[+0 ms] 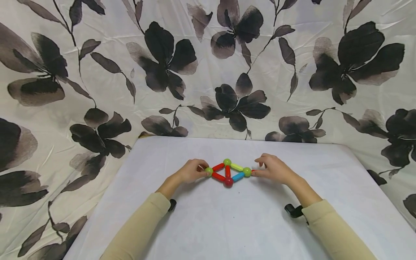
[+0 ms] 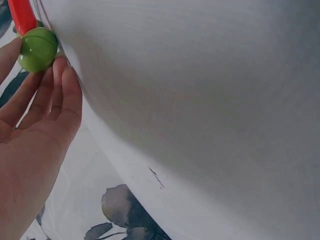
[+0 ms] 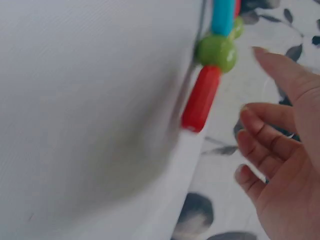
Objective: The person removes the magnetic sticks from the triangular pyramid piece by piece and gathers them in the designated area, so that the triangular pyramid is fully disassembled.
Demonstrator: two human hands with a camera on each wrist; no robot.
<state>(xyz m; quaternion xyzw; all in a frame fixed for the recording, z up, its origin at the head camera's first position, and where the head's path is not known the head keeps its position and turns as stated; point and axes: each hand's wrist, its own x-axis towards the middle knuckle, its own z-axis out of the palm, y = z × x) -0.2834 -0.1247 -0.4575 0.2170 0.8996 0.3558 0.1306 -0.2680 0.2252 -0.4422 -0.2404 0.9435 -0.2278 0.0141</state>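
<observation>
On the white table lies a flat figure of toy rods and balls, two triangles sharing a middle red rod (image 1: pixel 228 171). At its left corner my left hand (image 1: pixel 191 170) pinches a green ball (image 2: pixel 38 49) between thumb and fingers. Two red rods run from that ball to a far green ball (image 1: pixel 227 162) and a near red ball (image 1: pixel 228 182). A yellow-green rod (image 1: pixel 236 167) and a blue rod (image 1: pixel 238 176) meet at the right green ball (image 3: pixel 216 52). From it another red rod (image 3: pixel 201 100) sticks outward with a free end. Beside this rod my right hand (image 3: pixel 287 145) holds nothing, thumb and fingers spread.
White cloth covers the table (image 1: pixel 234 224), and its far edge meets a floral curtain (image 1: pixel 201 79). Dark wrist devices (image 1: pixel 294 211) show under both sleeves.
</observation>
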